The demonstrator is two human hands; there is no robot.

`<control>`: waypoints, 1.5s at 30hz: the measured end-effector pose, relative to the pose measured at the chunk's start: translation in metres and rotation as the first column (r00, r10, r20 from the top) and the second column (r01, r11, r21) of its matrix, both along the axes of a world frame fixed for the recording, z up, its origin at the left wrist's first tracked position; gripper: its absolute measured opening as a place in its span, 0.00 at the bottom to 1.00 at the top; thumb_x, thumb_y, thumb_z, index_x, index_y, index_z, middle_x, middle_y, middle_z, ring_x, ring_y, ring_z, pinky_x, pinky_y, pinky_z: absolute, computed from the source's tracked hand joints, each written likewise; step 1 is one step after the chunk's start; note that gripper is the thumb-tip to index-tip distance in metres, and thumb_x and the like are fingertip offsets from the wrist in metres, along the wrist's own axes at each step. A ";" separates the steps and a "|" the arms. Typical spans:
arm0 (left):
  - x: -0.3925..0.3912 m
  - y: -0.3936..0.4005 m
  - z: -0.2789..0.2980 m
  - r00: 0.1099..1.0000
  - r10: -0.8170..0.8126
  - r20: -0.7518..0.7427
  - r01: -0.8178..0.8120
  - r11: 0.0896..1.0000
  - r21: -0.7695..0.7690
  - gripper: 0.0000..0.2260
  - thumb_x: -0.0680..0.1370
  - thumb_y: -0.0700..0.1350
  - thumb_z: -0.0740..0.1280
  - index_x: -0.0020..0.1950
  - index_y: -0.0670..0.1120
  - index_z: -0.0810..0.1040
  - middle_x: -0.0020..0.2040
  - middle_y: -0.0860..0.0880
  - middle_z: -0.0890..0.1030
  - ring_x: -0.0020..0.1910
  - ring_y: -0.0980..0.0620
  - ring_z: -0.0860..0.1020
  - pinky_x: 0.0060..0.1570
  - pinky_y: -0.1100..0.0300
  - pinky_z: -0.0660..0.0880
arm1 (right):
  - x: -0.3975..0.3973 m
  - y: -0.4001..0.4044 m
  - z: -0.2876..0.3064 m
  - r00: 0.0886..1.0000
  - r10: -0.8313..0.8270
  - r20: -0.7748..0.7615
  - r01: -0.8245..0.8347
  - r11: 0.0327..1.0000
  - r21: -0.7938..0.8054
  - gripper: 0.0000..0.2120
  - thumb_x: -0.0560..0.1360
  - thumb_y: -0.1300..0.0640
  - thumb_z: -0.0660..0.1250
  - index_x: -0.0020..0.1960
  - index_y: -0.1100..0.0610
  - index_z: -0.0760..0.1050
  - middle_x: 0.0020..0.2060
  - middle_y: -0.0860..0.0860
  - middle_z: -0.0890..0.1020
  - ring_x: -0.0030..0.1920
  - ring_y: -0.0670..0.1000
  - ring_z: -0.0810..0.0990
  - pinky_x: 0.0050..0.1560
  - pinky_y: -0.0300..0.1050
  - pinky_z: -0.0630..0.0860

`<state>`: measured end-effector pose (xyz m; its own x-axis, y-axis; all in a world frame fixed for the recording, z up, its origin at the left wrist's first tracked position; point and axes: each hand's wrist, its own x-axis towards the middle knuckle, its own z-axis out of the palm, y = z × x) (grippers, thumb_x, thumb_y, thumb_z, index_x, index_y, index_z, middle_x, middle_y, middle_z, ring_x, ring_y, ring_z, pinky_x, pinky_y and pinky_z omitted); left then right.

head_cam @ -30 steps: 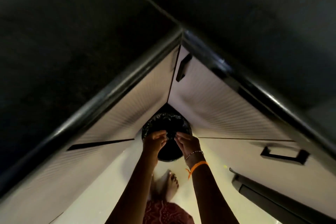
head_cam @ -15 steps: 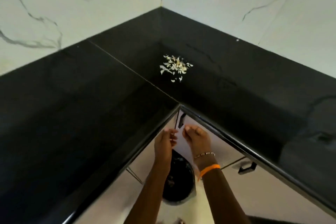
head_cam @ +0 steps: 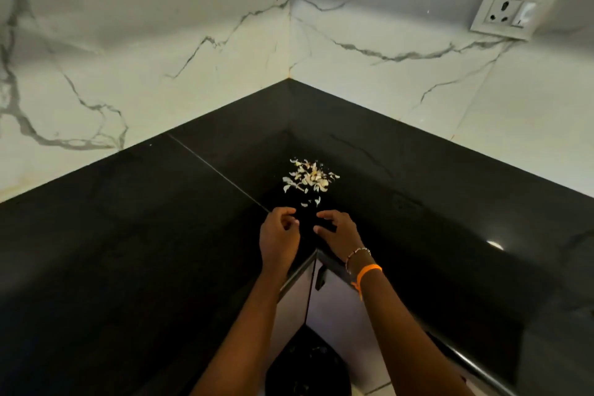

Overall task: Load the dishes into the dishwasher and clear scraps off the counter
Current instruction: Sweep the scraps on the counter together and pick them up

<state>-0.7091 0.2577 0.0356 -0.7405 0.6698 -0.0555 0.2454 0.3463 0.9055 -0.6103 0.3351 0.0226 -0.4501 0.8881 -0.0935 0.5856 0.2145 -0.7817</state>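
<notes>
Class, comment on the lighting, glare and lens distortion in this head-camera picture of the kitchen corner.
Head view: dim overall, the black counter nearly featureless; a small glare spot at right; pale scraps stand out sharply; wide-angle lens bows the counter edges and tilts the wall socket.

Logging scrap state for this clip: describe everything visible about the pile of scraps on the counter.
The scraps are pale, thin, papery flakes, whitish with yellowish bits, like peelings. They lie in a loose small heap on the black counter near its inner corner, a few stray flakes trailing toward the person. Nothing touches them; both hands hover just short.
</notes>
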 end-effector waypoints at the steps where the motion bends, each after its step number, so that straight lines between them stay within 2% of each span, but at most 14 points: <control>1: -0.006 0.010 -0.003 0.998 0.005 -0.067 -0.008 0.999 -0.038 0.13 0.75 0.42 0.67 0.59 0.51 0.74 0.58 0.52 0.76 0.56 0.55 0.75 0.56 0.60 0.73 | 0.001 0.012 -0.004 0.990 0.016 0.142 -0.030 0.995 0.096 0.22 0.72 0.54 0.69 0.65 0.56 0.71 0.64 0.56 0.72 0.65 0.55 0.69 0.66 0.45 0.62; 3: -0.019 0.028 -0.011 0.984 -0.008 -0.176 -0.016 0.991 -0.131 0.19 0.73 0.45 0.70 0.63 0.50 0.73 0.63 0.49 0.73 0.63 0.52 0.72 0.65 0.54 0.69 | 0.004 0.030 -0.011 0.949 0.036 0.312 -0.101 0.976 0.194 0.32 0.73 0.47 0.67 0.72 0.56 0.60 0.72 0.55 0.62 0.73 0.55 0.59 0.72 0.45 0.54; 5: -0.031 0.043 -0.016 0.959 -0.091 -0.267 0.009 0.956 -0.294 0.28 0.72 0.50 0.71 0.69 0.49 0.67 0.71 0.48 0.66 0.72 0.49 0.62 0.73 0.47 0.56 | 0.005 0.044 -0.013 0.911 0.089 0.402 -0.174 0.968 0.181 0.41 0.73 0.38 0.61 0.76 0.58 0.49 0.76 0.54 0.51 0.76 0.54 0.48 0.75 0.48 0.45; 8: -0.049 0.068 -0.022 0.923 -0.243 -0.299 0.072 0.872 -0.484 0.39 0.72 0.61 0.66 0.76 0.48 0.53 0.78 0.49 0.50 0.77 0.49 0.44 0.73 0.46 0.41 | -0.004 0.066 -0.015 0.849 0.108 0.516 -0.239 0.952 0.193 0.59 0.60 0.19 0.39 0.75 0.60 0.37 0.76 0.54 0.42 0.76 0.53 0.39 0.74 0.49 0.37; 10: -0.062 0.080 -0.025 0.892 -0.323 -0.317 0.111 0.835 -0.539 0.44 0.71 0.67 0.62 0.77 0.47 0.47 0.78 0.50 0.45 0.77 0.50 0.41 0.73 0.48 0.40 | -0.013 0.081 -0.016 0.856 0.082 0.510 -0.235 0.941 0.244 0.65 0.49 0.18 0.25 0.75 0.60 0.35 0.76 0.54 0.41 0.76 0.53 0.38 0.73 0.49 0.36; 12: -0.072 0.092 -0.028 0.845 -0.388 -0.368 0.120 0.808 -0.577 0.44 0.72 0.70 0.56 0.77 0.47 0.44 0.78 0.50 0.43 0.76 0.51 0.40 0.74 0.49 0.40 | -0.021 0.097 -0.018 0.866 0.061 0.495 -0.226 0.933 0.281 0.64 0.50 0.20 0.22 0.75 0.59 0.34 0.76 0.54 0.41 0.76 0.53 0.38 0.74 0.50 0.37; 18: -0.076 0.102 -0.037 0.764 -0.377 -0.524 0.025 0.829 -0.559 0.43 0.68 0.73 0.36 0.77 0.49 0.40 0.77 0.51 0.40 0.73 0.55 0.36 0.71 0.52 0.36 | -0.046 0.129 -0.025 0.854 0.066 0.515 -0.253 0.919 0.301 0.52 0.59 0.24 0.27 0.73 0.58 0.31 0.76 0.56 0.41 0.76 0.54 0.39 0.72 0.50 0.35; 23: -0.077 0.099 -0.036 0.745 -0.387 -0.544 0.022 0.829 -0.559 0.51 0.61 0.74 0.24 0.77 0.48 0.41 0.78 0.50 0.43 0.73 0.54 0.36 0.71 0.50 0.38 | -0.065 0.152 -0.024 0.827 0.103 0.553 -0.282 0.927 0.248 0.55 0.59 0.22 0.27 0.75 0.58 0.34 0.76 0.56 0.41 0.76 0.54 0.39 0.74 0.51 0.38; 26: -0.076 0.098 -0.035 0.736 -0.418 -0.533 0.048 0.817 -0.574 0.49 0.63 0.75 0.29 0.76 0.47 0.39 0.78 0.49 0.41 0.72 0.53 0.35 0.71 0.50 0.36 | -0.066 0.165 -0.017 0.880 0.216 0.424 -0.307 0.938 0.159 0.47 0.70 0.27 0.43 0.75 0.58 0.35 0.76 0.55 0.41 0.76 0.54 0.41 0.74 0.51 0.40; 28: -0.077 0.097 -0.034 0.745 -0.414 -0.523 0.057 0.821 -0.568 0.48 0.65 0.76 0.34 0.76 0.47 0.38 0.77 0.49 0.39 0.72 0.53 0.34 0.70 0.49 0.35 | -0.063 0.175 -0.013 0.921 0.169 0.351 -0.242 0.954 0.175 0.45 0.71 0.29 0.43 0.75 0.58 0.36 0.76 0.54 0.42 0.76 0.54 0.42 0.74 0.51 0.40; 31: -0.078 0.096 -0.032 0.749 -0.432 -0.502 0.079 0.810 -0.580 0.50 0.63 0.78 0.37 0.76 0.47 0.36 0.76 0.50 0.35 0.74 0.52 0.34 0.70 0.49 0.33 | -0.064 0.188 -0.013 0.897 0.046 0.440 -0.148 0.968 0.201 0.35 0.79 0.40 0.47 0.75 0.59 0.38 0.76 0.55 0.44 0.76 0.54 0.42 0.75 0.51 0.41; 40: -0.079 0.095 -0.033 0.765 -0.413 -0.495 0.102 0.836 -0.539 0.49 0.68 0.76 0.49 0.76 0.46 0.36 0.77 0.49 0.37 0.75 0.50 0.35 0.72 0.48 0.34 | -0.093 0.168 -0.016 0.810 0.401 0.428 -0.504 0.849 0.158 0.25 0.82 0.56 0.49 0.76 0.59 0.47 0.73 0.53 0.38 0.73 0.50 0.36 0.76 0.51 0.44; 43: -0.079 0.094 -0.034 0.774 -0.394 -0.496 0.107 0.852 -0.512 0.49 0.67 0.76 0.49 0.76 0.46 0.38 0.77 0.49 0.39 0.75 0.51 0.35 0.71 0.48 0.33 | -0.082 0.148 -0.009 0.818 0.564 0.110 -0.563 0.825 -0.046 0.31 0.76 0.36 0.48 0.75 0.50 0.53 0.74 0.44 0.56 0.73 0.41 0.52 0.73 0.40 0.47; 45: -0.078 0.094 -0.034 0.768 -0.396 -0.504 0.110 0.856 -0.506 0.50 0.66 0.76 0.47 0.76 0.46 0.38 0.77 0.49 0.38 0.74 0.51 0.34 0.71 0.48 0.33 | -0.080 0.157 -0.003 0.895 0.432 -0.114 -0.445 0.885 -0.140 0.41 0.66 0.24 0.48 0.73 0.46 0.58 0.70 0.39 0.62 0.70 0.38 0.59 0.71 0.38 0.50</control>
